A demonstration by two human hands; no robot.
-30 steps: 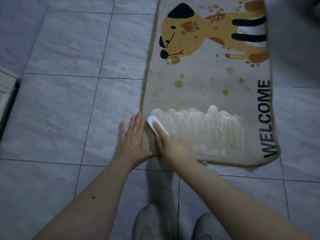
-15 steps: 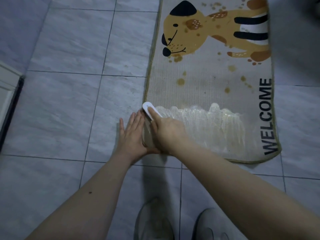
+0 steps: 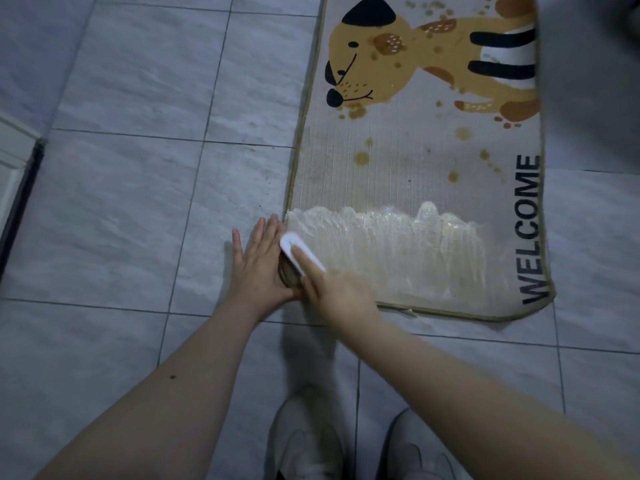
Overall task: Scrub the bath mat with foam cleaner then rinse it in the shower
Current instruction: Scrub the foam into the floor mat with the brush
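A beige bath mat (image 3: 408, 161) with a yellow dog picture and the word WELCOME lies on the tiled floor. A band of white foam (image 3: 398, 244) covers its near end, and brown spots dot the middle. My right hand (image 3: 332, 285) grips a white scrub brush (image 3: 298, 251) at the mat's near left corner, index finger stretched along its back. My left hand (image 3: 259, 261) lies flat with straight fingers on the floor, pressed against the mat's left edge beside the brush.
Grey marbled floor tiles (image 3: 138, 202) surround the mat. A white door frame with a dark gap (image 3: 17, 188) stands at the far left. My two light shoes (image 3: 304, 441) are at the bottom. A blurred grey surface (image 3: 595, 64) covers the top right.
The brush went up to the foam's top left edge, then came back down toward me along the mat's left side. My left hand stayed flat by the mat's edge.
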